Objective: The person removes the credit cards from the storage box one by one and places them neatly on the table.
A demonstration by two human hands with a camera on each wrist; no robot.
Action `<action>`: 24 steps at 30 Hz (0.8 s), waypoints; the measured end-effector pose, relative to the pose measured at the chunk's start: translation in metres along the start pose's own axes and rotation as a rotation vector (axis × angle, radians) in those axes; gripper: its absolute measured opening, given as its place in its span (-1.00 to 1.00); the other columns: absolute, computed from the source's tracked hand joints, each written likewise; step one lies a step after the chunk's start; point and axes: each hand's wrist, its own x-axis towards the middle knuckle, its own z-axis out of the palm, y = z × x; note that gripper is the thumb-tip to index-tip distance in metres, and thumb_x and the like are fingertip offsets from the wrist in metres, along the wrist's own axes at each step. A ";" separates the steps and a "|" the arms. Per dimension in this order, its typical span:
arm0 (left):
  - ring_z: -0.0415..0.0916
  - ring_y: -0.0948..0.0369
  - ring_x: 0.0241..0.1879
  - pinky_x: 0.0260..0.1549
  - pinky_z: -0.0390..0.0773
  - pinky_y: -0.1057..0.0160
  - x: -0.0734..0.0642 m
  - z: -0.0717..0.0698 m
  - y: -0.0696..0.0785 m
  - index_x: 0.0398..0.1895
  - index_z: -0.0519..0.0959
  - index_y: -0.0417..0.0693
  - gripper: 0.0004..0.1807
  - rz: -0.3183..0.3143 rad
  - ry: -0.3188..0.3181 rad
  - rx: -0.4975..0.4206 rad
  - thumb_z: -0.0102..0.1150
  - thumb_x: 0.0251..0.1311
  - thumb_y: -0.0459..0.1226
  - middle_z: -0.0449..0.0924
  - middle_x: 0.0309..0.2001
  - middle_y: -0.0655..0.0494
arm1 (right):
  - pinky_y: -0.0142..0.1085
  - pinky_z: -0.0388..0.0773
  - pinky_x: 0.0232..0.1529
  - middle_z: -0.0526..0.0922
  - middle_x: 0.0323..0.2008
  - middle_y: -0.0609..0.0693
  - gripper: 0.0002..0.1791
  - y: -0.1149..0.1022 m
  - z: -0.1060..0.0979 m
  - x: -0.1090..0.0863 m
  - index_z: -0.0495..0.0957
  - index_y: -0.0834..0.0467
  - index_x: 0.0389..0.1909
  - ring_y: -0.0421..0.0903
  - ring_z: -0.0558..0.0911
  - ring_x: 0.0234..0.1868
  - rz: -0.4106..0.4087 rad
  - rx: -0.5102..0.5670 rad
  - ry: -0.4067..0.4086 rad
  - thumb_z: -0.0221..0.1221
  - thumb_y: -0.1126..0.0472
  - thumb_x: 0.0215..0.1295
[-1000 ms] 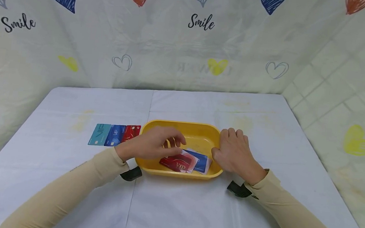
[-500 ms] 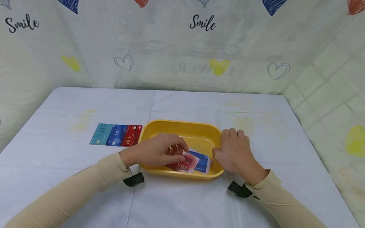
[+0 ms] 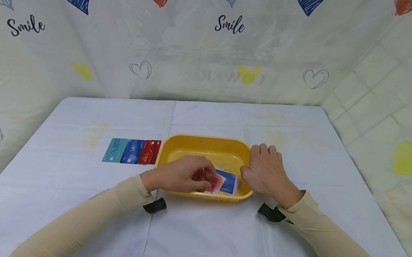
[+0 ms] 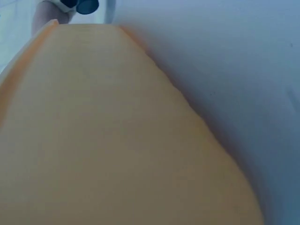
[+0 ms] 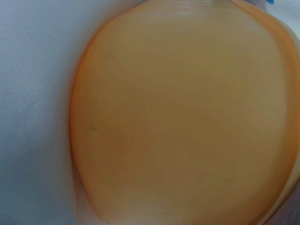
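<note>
In the head view my left hand (image 3: pixel 183 174) reaches into a yellow tray (image 3: pixel 203 196), its fingers curled at a red VIP card (image 3: pixel 217 183) and its thumb on the card's face. Part of that card is hidden under the hand. Beneath and beside it lies a blue card (image 3: pixel 228 182) with a pale edge showing under it. My right hand (image 3: pixel 266 170) grips the tray's right rim, thumb at the inner side. Both wrist views are mostly filled by a blurred tan surface, so neither shows the fingers at work.
Left of the tray, a teal card (image 3: pixel 115 150), a blue VIP card (image 3: pixel 132 151) and a red VIP card (image 3: pixel 149 152) lie in a row on the white-covered table (image 3: pixel 196 234). A heart-printed curtain (image 3: pixel 184 45) hangs behind.
My left hand has moved right and slightly down inside the tray, its fingers and thumb closing on the red card. My right hand has stayed on the rim.
</note>
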 end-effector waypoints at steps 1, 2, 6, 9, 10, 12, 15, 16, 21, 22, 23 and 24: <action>0.52 0.28 -0.17 -0.10 0.67 0.34 0.000 0.001 0.000 0.10 0.59 -0.05 -0.70 -0.001 -0.005 -0.001 0.30 0.38 -0.18 0.64 -0.12 0.20 | -0.13 0.10 -0.23 0.30 -0.35 0.12 -0.75 0.000 0.000 0.000 0.31 0.25 -0.29 0.12 0.26 -0.21 -0.001 0.001 0.000 -0.03 0.10 0.27; 0.53 0.27 -0.16 -0.09 0.67 0.34 0.001 0.002 -0.001 0.10 0.59 -0.05 -0.69 -0.001 -0.009 -0.005 0.31 0.37 -0.19 0.65 -0.11 0.19 | -0.13 0.10 -0.24 0.30 -0.35 0.12 -0.75 0.000 0.000 0.000 0.31 0.25 -0.29 0.12 0.26 -0.21 -0.002 0.001 0.000 -0.04 0.10 0.27; 0.55 0.23 -0.11 -0.04 0.67 0.33 0.002 0.003 -0.004 0.11 0.58 -0.03 -0.67 -0.019 -0.016 -0.024 0.35 0.34 -0.19 0.65 -0.09 0.16 | -0.13 0.10 -0.24 0.30 -0.35 0.13 -0.75 0.000 0.001 0.000 0.31 0.25 -0.30 0.12 0.26 -0.22 -0.005 0.000 0.001 -0.04 0.10 0.27; 0.56 0.24 -0.08 0.00 0.66 0.33 0.003 0.002 -0.007 0.12 0.58 0.02 -0.64 -0.066 -0.010 -0.046 0.39 0.30 -0.18 0.65 -0.06 0.19 | -0.13 0.10 -0.23 0.30 -0.34 0.13 -0.74 0.000 0.001 0.000 0.31 0.25 -0.28 0.13 0.26 -0.21 -0.004 0.005 -0.003 -0.04 0.10 0.28; 0.56 0.25 -0.07 0.01 0.66 0.32 0.004 0.003 -0.008 0.13 0.58 0.03 -0.63 -0.081 -0.009 -0.052 0.40 0.29 -0.18 0.65 -0.06 0.20 | -0.13 0.10 -0.22 0.30 -0.34 0.13 -0.74 0.000 0.001 0.000 0.31 0.26 -0.27 0.13 0.26 -0.20 -0.004 0.006 -0.006 -0.04 0.09 0.28; 0.55 0.25 -0.06 0.03 0.65 0.31 0.005 0.003 -0.009 0.14 0.57 0.05 -0.60 -0.100 -0.015 -0.052 0.42 0.28 -0.17 0.64 -0.05 0.21 | -0.12 0.10 -0.22 0.30 -0.34 0.13 -0.73 0.000 0.001 0.000 0.31 0.26 -0.27 0.13 0.26 -0.20 -0.003 0.009 -0.010 -0.04 0.09 0.28; 0.53 0.24 -0.04 0.04 0.64 0.30 0.007 0.003 -0.009 0.16 0.56 0.05 -0.57 -0.102 -0.026 -0.041 0.42 0.27 -0.17 0.62 -0.04 0.19 | -0.12 0.10 -0.22 0.30 -0.34 0.13 -0.74 0.000 0.000 0.000 0.31 0.26 -0.27 0.13 0.26 -0.20 -0.003 0.008 -0.008 -0.03 0.10 0.27; 0.53 0.24 -0.04 0.04 0.63 0.29 0.008 0.003 -0.008 0.17 0.55 0.05 -0.57 -0.098 -0.028 -0.038 0.42 0.27 -0.18 0.62 -0.04 0.19 | -0.12 0.10 -0.22 0.30 -0.34 0.13 -0.74 0.000 0.000 0.000 0.31 0.26 -0.27 0.13 0.26 -0.20 -0.002 0.006 -0.007 -0.03 0.10 0.28; 0.52 0.25 -0.02 0.06 0.62 0.31 0.010 0.004 -0.008 0.17 0.55 0.03 -0.56 -0.105 -0.027 -0.038 0.43 0.26 -0.19 0.62 -0.03 0.20 | -0.12 0.11 -0.22 0.30 -0.34 0.13 -0.73 0.000 0.000 0.001 0.31 0.26 -0.26 0.13 0.26 -0.20 0.001 0.003 -0.009 -0.03 0.09 0.28; 0.53 0.25 -0.02 0.07 0.62 0.31 0.010 0.004 -0.009 0.17 0.55 0.02 -0.56 -0.111 -0.026 -0.042 0.43 0.26 -0.19 0.63 -0.01 0.20 | -0.12 0.11 -0.22 0.30 -0.34 0.13 -0.73 0.000 0.000 0.001 0.32 0.26 -0.26 0.13 0.27 -0.20 0.001 0.004 -0.010 -0.03 0.09 0.28; 0.53 0.26 -0.01 0.08 0.62 0.31 0.010 0.004 -0.009 0.17 0.55 0.02 -0.56 -0.115 -0.027 -0.041 0.43 0.26 -0.19 0.63 -0.01 0.19 | -0.12 0.11 -0.22 0.31 -0.34 0.13 -0.73 0.000 0.000 0.001 0.32 0.26 -0.26 0.13 0.27 -0.20 0.001 0.004 -0.010 -0.03 0.09 0.28; 0.53 0.26 -0.01 0.09 0.62 0.31 0.010 0.005 -0.009 0.17 0.55 0.01 -0.56 -0.118 -0.027 -0.041 0.44 0.25 -0.19 0.63 0.00 0.19 | -0.12 0.11 -0.22 0.31 -0.34 0.13 -0.73 0.000 0.000 0.001 0.32 0.26 -0.26 0.13 0.27 -0.20 0.001 0.005 -0.011 -0.03 0.09 0.28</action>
